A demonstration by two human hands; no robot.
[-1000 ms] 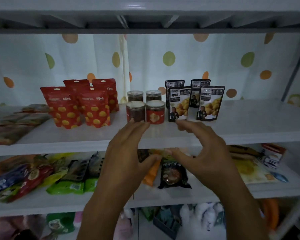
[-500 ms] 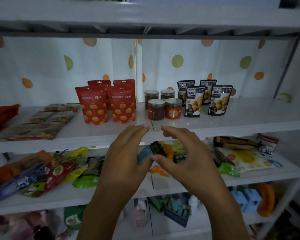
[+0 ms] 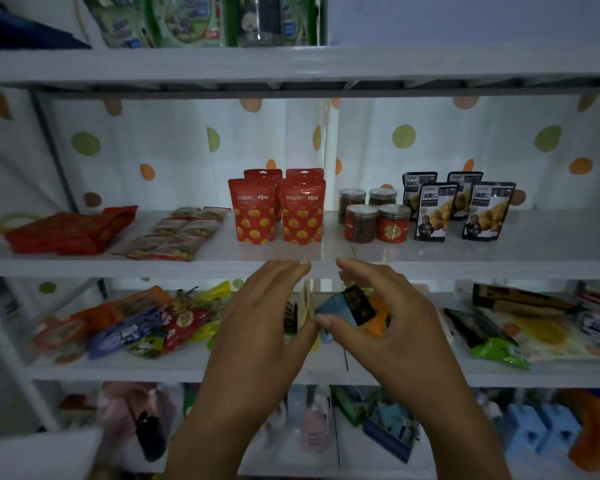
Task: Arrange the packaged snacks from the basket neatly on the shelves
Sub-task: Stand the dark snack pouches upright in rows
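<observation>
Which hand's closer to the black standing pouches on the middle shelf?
Right. The right hand is below and left of the black pouches, at the front edge of the shelf; the left hand is farther left, below the red pouches.

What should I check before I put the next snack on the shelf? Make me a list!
1. Hands free: ok. The left hand and right hand have loose fingers and hold nothing.
2. Room on the middle shelf: ok. There is bare space to the right of the black pouches.
3. Red pouches standing straight: ok. They are upright, two in front and two behind.
4. Jars steady: ok. All four are upright with lids on.
5. Lower-shelf packs neat: not ok. They lie jumbled and overlapping.
6. Snacks left in the basket: cannot tell. It is out of view.
</observation>
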